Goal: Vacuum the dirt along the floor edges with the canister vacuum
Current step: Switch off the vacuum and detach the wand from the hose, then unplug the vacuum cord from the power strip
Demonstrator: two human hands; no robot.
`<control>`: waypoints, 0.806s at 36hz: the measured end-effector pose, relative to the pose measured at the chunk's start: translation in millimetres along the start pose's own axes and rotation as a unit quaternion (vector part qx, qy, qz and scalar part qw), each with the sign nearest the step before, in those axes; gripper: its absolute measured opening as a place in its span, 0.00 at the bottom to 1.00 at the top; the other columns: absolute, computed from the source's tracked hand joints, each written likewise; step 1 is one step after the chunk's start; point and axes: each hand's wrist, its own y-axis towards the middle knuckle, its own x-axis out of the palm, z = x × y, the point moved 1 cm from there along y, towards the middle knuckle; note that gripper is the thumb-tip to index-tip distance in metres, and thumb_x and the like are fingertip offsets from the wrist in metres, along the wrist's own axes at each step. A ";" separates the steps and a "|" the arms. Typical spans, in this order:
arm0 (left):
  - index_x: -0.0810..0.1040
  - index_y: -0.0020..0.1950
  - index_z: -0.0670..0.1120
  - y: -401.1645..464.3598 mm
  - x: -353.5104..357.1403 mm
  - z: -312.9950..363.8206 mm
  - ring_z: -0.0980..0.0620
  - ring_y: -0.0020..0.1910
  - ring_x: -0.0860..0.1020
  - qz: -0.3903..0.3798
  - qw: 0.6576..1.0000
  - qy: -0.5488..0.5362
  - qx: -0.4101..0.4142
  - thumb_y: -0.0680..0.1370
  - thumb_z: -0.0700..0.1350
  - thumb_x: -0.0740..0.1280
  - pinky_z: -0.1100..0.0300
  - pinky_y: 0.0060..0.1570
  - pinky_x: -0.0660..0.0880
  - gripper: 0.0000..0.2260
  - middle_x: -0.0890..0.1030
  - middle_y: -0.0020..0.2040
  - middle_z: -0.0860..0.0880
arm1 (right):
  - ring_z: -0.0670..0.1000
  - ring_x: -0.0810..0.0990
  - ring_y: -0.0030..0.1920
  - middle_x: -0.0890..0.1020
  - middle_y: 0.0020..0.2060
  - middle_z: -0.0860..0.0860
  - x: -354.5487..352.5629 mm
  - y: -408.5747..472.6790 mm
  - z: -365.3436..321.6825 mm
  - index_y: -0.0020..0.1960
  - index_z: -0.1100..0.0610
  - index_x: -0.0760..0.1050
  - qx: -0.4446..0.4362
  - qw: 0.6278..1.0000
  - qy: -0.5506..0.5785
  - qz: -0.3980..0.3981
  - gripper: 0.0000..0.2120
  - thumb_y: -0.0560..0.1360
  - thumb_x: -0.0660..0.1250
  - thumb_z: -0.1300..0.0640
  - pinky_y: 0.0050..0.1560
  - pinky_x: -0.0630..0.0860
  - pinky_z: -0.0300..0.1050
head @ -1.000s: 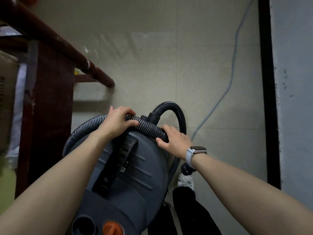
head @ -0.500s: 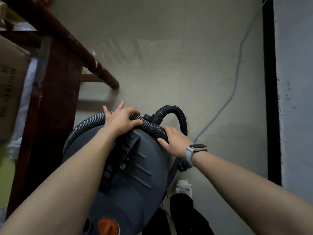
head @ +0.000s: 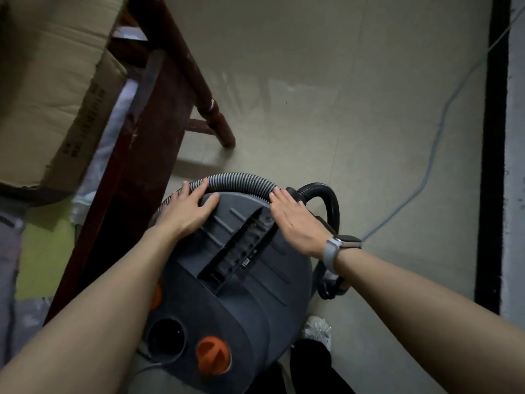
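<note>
Gray vacuum sits under my hands. L hand & R hand lie flat, fingers straight, touching the ribbed hose.

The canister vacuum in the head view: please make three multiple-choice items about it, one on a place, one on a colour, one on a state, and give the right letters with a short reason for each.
1. Where does the ribbed hose lie?
A. across the far top edge of the canister vacuum
B. flat on the floor by the wall
C. over the cardboard box

2. What colour is the round knob on the near end of the vacuum?
A. blue
B. orange
C. white

3. How do the two hands meet the vacuum?
A. both hang free above it
B. only one touches it
C. both rest on it at the hose, fingers fairly straight

Answers: 1 A, the hose curves along the lid's far edge. 2 B, the knob is plainly orange against the grey body. 3 C, the left hand and the right hand both lie on the lid with fingertips at the hose.
</note>
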 end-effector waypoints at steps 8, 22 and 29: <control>0.49 0.77 0.63 8.9 -5.7 0.0 0.40 0.77 0.47 -0.023 0.999 -0.043 -0.007 0.78 0.67 0.44 0.43 0.75 0.46 0.27 0.47 0.80 0.48 | 0.45 0.41 0.78 0.45 0.79 0.47 -9.8 5.3 -1.7 0.79 0.54 0.49 0.017 0.999 -0.029 -0.035 0.25 0.84 0.41 0.48 0.78 0.41 0.49; 0.49 0.78 0.56 -145.1 0.4 -34.5 0.49 0.78 0.46 0.223 0.970 -0.093 -0.014 0.82 0.57 0.52 0.45 0.74 0.44 0.26 0.48 0.80 0.49 | 0.48 0.42 0.78 0.46 0.79 0.46 23.6 -64.5 -84.8 0.79 0.49 0.45 -0.032 0.987 -0.141 0.076 0.25 0.84 0.44 0.47 0.77 0.42 0.54; 0.52 0.78 0.54 -238.4 74.6 -75.2 0.48 0.78 0.48 0.262 0.953 -0.149 -0.033 0.81 0.56 0.53 0.44 0.74 0.45 0.26 0.52 0.79 0.47 | 0.48 0.42 0.78 0.47 0.79 0.48 106.3 -150.5 -102.5 0.79 0.49 0.47 -0.088 0.972 -0.205 0.069 0.33 0.76 0.37 0.39 0.77 0.41 0.57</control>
